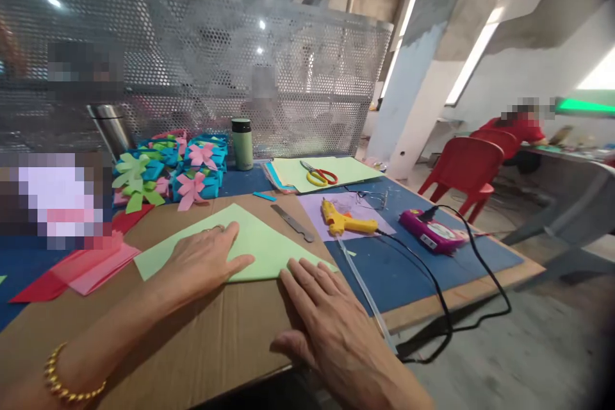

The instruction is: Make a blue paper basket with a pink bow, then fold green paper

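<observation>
Pressing: left hand [206, 253] flat on the folded green paper [262, 243], thumb out; right hand [329, 307] laid flat, fingertips on the paper's near right side; neither grips anything.
Paper's place: on brown cardboard [225, 339] along the near side of the counter [480, 269].
Edges and room: plain cardboard runs between the paper and the cardboard's near edge; a metal blade [294, 224] lies just beside the paper's far right side, a glue gun [353, 225] past it; a clear stick [368, 295] juts over the counter's near edge.
Hidden: paper beneath both hands; forearms cut off; left corner blurred into blocks.
Materials: smooth, roughly triangular paper; faintly ridged cardboard; yellow plastic glue gun; pointed-petal paper flowers [191, 188].
</observation>
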`<action>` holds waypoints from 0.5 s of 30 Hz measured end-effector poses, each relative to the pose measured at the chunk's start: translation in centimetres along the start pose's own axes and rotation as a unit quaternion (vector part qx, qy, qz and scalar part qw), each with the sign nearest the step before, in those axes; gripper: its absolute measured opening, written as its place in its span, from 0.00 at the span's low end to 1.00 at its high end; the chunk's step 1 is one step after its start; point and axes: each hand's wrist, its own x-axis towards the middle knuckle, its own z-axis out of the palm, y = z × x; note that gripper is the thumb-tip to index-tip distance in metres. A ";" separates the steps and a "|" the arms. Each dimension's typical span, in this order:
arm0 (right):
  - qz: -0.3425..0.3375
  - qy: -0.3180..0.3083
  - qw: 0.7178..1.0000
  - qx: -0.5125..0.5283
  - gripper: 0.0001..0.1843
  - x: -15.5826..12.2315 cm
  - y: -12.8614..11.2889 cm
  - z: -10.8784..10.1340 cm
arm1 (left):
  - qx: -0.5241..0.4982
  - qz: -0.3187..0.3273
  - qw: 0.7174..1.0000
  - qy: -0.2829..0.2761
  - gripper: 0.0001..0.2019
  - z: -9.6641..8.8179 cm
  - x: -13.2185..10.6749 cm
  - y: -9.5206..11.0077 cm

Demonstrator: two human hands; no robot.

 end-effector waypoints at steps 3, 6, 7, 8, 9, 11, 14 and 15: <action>-0.001 -0.004 1.000 0.009 0.42 -0.4 0.3 0.2 | -0.003 -0.006 1.000 -0.005 0.21 0.0 0.0 0.0; 0.001 -0.009 1.000 0.020 0.42 -0.5 0.4 0.2 | -0.011 -0.006 1.000 -0.010 0.23 0.2 0.1 -0.1; 0.002 -0.008 1.000 0.023 0.41 -0.5 0.4 0.1 | -0.014 -0.004 1.000 -0.012 0.24 0.3 0.1 -0.2; 0.002 -0.006 1.000 0.025 0.41 -0.5 0.3 0.1 | -0.018 -0.003 1.000 -0.014 0.24 0.4 0.2 -0.4; 0.003 -0.005 1.000 0.026 0.41 -0.5 0.3 0.0 | -0.021 -0.002 1.000 -0.015 0.24 0.5 0.2 -0.5; 0.005 -0.002 1.000 0.029 0.40 -0.5 0.1 0.0 | -0.029 0.001 0.999 -0.013 0.24 0.6 0.3 -0.6; 0.006 0.005 0.999 0.034 0.40 -0.6 0.1 0.1 | -0.039 0.004 0.999 -0.013 0.23 0.5 0.3 -0.7; 0.006 0.011 0.999 0.035 0.39 -0.7 0.1 0.1 | -0.042 0.002 0.999 -0.014 0.23 0.4 0.3 -0.6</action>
